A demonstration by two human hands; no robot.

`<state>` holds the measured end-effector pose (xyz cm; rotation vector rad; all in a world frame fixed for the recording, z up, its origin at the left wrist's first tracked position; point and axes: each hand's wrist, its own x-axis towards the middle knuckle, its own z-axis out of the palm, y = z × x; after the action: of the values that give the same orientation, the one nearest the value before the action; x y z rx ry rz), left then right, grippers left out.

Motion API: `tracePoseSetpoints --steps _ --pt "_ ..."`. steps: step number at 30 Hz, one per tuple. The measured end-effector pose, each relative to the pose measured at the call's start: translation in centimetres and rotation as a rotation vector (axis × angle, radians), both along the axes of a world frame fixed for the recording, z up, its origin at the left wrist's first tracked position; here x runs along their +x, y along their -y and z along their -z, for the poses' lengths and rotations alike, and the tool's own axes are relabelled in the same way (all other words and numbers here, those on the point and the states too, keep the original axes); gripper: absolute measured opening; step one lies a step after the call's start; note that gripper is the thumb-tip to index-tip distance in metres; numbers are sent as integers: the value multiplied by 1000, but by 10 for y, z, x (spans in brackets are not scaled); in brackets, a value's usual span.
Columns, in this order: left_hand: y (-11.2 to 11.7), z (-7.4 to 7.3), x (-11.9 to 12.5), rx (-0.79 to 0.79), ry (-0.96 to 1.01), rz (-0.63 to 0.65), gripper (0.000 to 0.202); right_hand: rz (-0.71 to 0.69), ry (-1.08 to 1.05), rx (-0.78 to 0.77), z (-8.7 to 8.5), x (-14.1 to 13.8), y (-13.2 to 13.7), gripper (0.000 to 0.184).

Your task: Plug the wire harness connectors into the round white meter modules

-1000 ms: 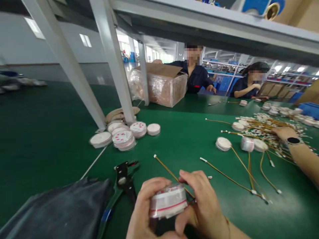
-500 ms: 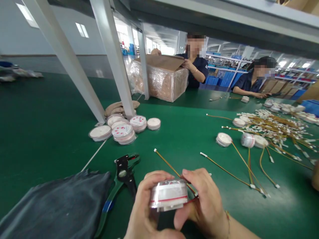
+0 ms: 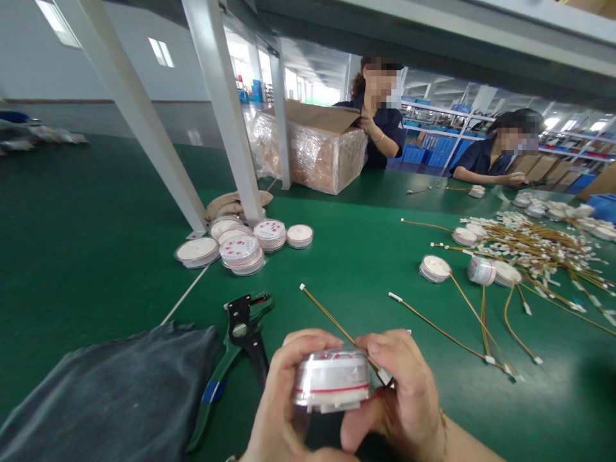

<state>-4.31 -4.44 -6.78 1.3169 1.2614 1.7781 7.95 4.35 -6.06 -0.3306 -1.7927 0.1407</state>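
Steadying a clear-sided round case point(image 3: 332, 382) just above a green worktable point(image 3: 346, 250), the left hand point(image 3: 280, 393) wraps its near-left side, fingers over the top and thumb below, holding it firmly. The right hand point(image 3: 407, 391) bends in at the opposite edge, thumb and forefinger drawn narrow beside a small white connector point(image 3: 384, 376); whether those fingers pinch anything is hidden from the head camera. Beyond the knuckles, a yellow-brown cable point(image 3: 330, 314) slants away across the green surface.

The step in hand looks to be close fingerwork at the case's right edge, where wiring and connector sit by the right fingertips. The next move would seem to call for an unmoving left hold and small, exact shifts of the right fingers, with the connector kept in sight and the cable free of snags.

To the left lie a hand tool point(image 3: 239, 330), a dark cloth point(image 3: 125, 385) and stacked cases point(image 3: 241, 250) by a metal upright point(image 3: 231, 122); to the right spreads a heap of cables point(image 3: 534, 250). Across the table, one person point(image 3: 387, 128) has a hand at the flap of a plastic-wrapped carton point(image 3: 327, 160), while another person point(image 3: 481, 157) sits farther right
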Motion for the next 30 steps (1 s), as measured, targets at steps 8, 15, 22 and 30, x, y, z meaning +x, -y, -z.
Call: tracePoseSetpoints --steps 8,15,22,30 --pt "1 9 -5 -77 118 107 88 -32 -60 -59 -4 -3 2 53" --pt "-3 -8 -2 -273 439 332 76 73 106 -23 -2 9 -5 45" --pt "-13 -14 -3 -426 499 263 49 -25 344 -271 -7 19 -22 23" --pt "-16 -17 1 -338 340 140 47 113 325 -103 -9 19 -18 19"
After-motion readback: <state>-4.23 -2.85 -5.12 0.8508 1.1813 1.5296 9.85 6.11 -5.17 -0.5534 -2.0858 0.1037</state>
